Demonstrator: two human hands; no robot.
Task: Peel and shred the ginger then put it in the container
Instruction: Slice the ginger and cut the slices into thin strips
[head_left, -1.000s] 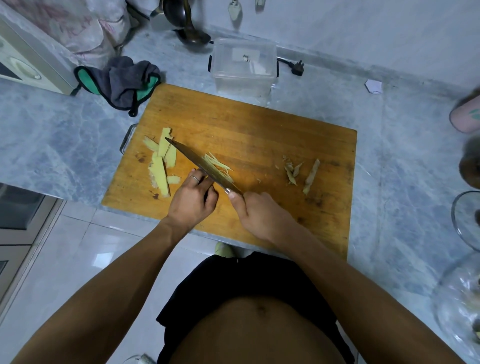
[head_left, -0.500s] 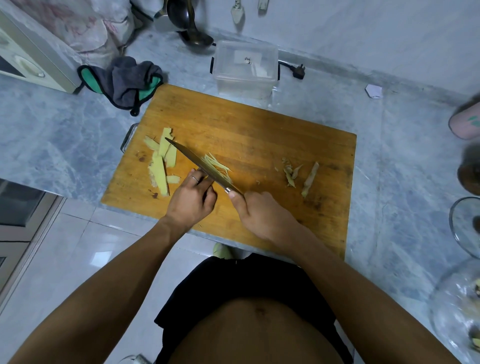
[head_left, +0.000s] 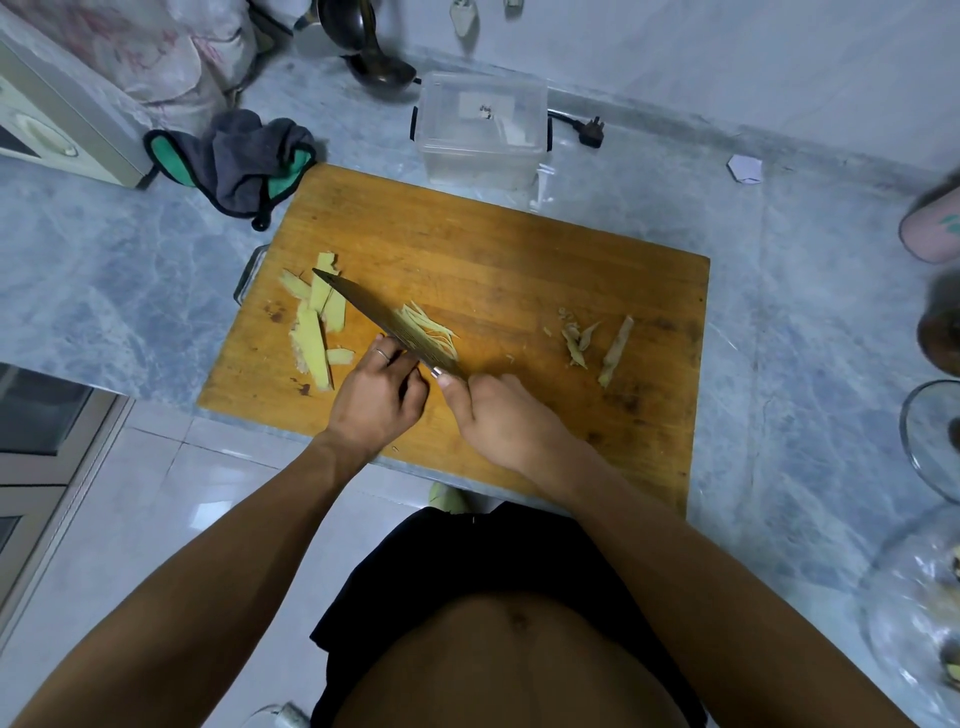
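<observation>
On the wooden cutting board (head_left: 519, 260), pale ginger slices (head_left: 314, 332) lie in a loose stack at the left. My right hand (head_left: 504, 421) grips the handle of a knife (head_left: 384, 322) whose blade angles up-left across the board. Thin ginger shreds (head_left: 431, 327) lie along the blade's right side. My left hand (head_left: 376, 397), fingers curled and a ring on one, presses down just left of the blade; what it holds is hidden under the fingers. Brownish ginger peels (head_left: 592, 343) sit on the board's right. A clear plastic container (head_left: 480, 130) stands behind the board.
A grey and green cloth (head_left: 239, 161) lies at the board's back left corner. A dark ladle (head_left: 379, 67) and a black plug (head_left: 592, 132) flank the container. Glass bowls (head_left: 930, 436) stand at the right edge, beside a pink object (head_left: 932, 228). The counter edge runs under my hands.
The hands and knife stay in almost the same place; the blade has shifted only slightly over the ginger, and the shred pile beside it looks about the same.
</observation>
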